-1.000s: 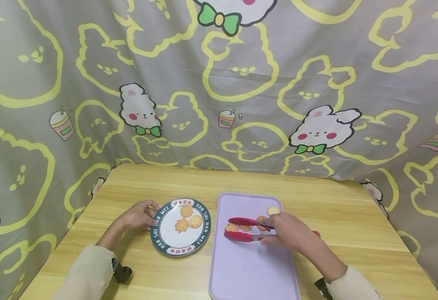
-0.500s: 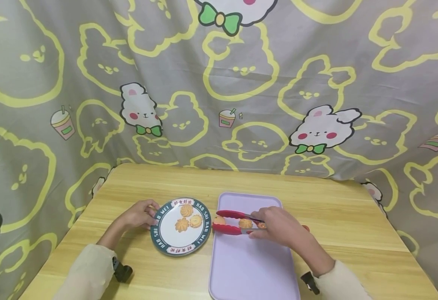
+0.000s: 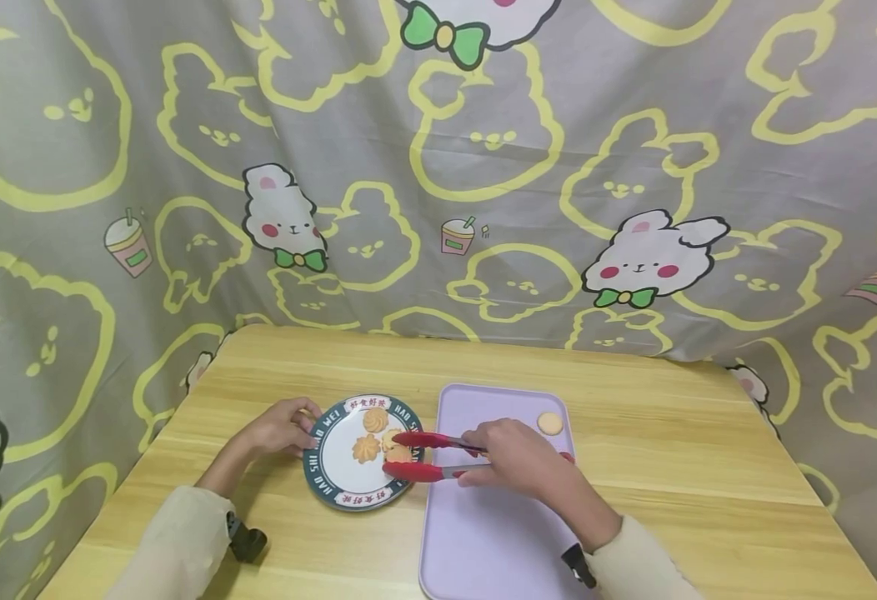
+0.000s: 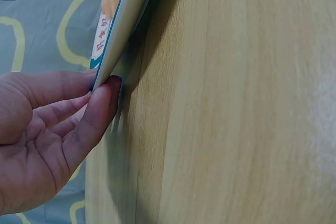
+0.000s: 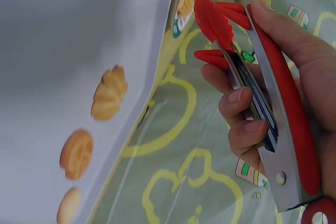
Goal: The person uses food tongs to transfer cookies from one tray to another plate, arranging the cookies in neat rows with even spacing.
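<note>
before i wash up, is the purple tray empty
Not empty: three cookies lie on the purple tray in the right wrist view.

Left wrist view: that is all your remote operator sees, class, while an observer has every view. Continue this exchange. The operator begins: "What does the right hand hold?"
Observer: The right hand grips a pair of red-tipped tongs, plain in the right wrist view.

Operator: And where are the tips of the tongs?

Observer: Over the right-hand part of the teal-rimmed plate, as the head view shows.

Operator: Is there any food away from that plate?

Observer: Yes. The right wrist view shows three cookies lying on a lilac tray.
</note>
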Tool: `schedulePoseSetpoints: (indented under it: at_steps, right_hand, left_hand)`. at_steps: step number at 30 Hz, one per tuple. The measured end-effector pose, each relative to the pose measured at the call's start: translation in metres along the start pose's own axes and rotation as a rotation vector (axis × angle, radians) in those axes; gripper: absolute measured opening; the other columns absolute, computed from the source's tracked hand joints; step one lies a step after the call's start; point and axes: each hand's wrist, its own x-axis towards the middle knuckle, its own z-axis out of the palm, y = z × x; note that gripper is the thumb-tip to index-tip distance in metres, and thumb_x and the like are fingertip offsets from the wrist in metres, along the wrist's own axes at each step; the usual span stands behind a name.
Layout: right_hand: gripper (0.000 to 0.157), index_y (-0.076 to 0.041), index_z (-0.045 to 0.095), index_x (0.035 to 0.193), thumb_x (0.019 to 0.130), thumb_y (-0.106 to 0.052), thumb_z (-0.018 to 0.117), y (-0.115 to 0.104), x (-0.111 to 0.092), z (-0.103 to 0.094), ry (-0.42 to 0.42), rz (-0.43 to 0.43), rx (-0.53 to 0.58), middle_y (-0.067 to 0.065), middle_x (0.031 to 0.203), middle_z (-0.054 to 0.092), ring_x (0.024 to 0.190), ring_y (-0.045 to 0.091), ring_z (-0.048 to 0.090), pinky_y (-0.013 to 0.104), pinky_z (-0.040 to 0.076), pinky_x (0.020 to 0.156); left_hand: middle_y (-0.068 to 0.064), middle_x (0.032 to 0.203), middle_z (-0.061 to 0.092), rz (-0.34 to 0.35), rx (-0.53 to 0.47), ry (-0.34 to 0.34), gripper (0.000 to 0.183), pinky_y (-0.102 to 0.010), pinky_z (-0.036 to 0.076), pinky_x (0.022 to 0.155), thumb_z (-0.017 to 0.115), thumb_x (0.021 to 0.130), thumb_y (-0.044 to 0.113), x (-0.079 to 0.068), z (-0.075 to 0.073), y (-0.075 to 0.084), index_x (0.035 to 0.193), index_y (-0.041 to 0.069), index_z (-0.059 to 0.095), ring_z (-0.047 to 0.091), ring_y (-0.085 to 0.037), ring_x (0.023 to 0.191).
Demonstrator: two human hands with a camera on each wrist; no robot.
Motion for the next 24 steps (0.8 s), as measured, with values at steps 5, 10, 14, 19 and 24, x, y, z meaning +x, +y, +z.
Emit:
schedulePoseSetpoints:
  at_steps: [5, 10, 14, 19, 24]
  right_hand:
    - [0.05, -0.014, 0.071, 0.108, 0.071, -0.047, 0.078, -0.007, 0.005, 0.005, -0.023, 0.001, -0.009, -0.001, 0.082, 0.068, 0.067, 0.008, 0.047, 0.021, 0.039, 0.055]
    - [0.048, -0.015, 0.071, 0.106, 0.071, -0.047, 0.078, -0.01, 0.008, 0.009, -0.031, -0.006, -0.02, -0.002, 0.08, 0.067, 0.066, 0.008, 0.047, 0.02, 0.038, 0.056]
    - [0.049, -0.014, 0.071, 0.107, 0.071, -0.047, 0.078, -0.01, 0.008, 0.011, -0.035, -0.006, -0.025, -0.001, 0.083, 0.069, 0.066, 0.008, 0.047, 0.02, 0.038, 0.058]
    - [0.055, -0.014, 0.07, 0.112, 0.069, -0.048, 0.079, -0.011, 0.007, 0.01, -0.041, 0.019, -0.006, 0.001, 0.092, 0.071, 0.07, 0.009, 0.049, 0.021, 0.042, 0.06]
    - [0.055, -0.015, 0.069, 0.113, 0.069, -0.047, 0.079, -0.009, 0.003, 0.005, -0.025, 0.03, 0.009, 0.0, 0.093, 0.071, 0.071, 0.008, 0.05, 0.022, 0.044, 0.061]
  left_hand:
    - [-0.015, 0.094, 0.056, 0.002, 0.003, 0.0, 0.043, -0.034, 0.059, 0.065, 0.068, 0.077, -0.003, 0.0, 0.0, 0.0, 0.116, -0.002, 0.051, 0.06, -0.021, 0.076]
    - [-0.015, 0.094, 0.056, 0.007, -0.005, -0.001, 0.043, -0.034, 0.059, 0.065, 0.068, 0.078, -0.003, 0.002, 0.0, -0.002, 0.116, -0.002, 0.051, 0.06, -0.021, 0.075]
    - [-0.014, 0.093, 0.056, 0.009, -0.012, -0.002, 0.043, -0.034, 0.059, 0.064, 0.068, 0.077, -0.003, 0.003, -0.001, -0.003, 0.116, -0.002, 0.051, 0.06, -0.021, 0.075]
    - [-0.015, 0.093, 0.056, 0.011, -0.016, -0.004, 0.042, -0.034, 0.059, 0.064, 0.068, 0.077, -0.003, 0.002, -0.001, -0.002, 0.116, -0.002, 0.051, 0.06, -0.021, 0.075]
    - [-0.015, 0.094, 0.055, 0.011, -0.018, -0.008, 0.043, -0.034, 0.059, 0.065, 0.068, 0.078, -0.003, 0.0, -0.001, -0.002, 0.117, -0.003, 0.051, 0.059, -0.021, 0.076]
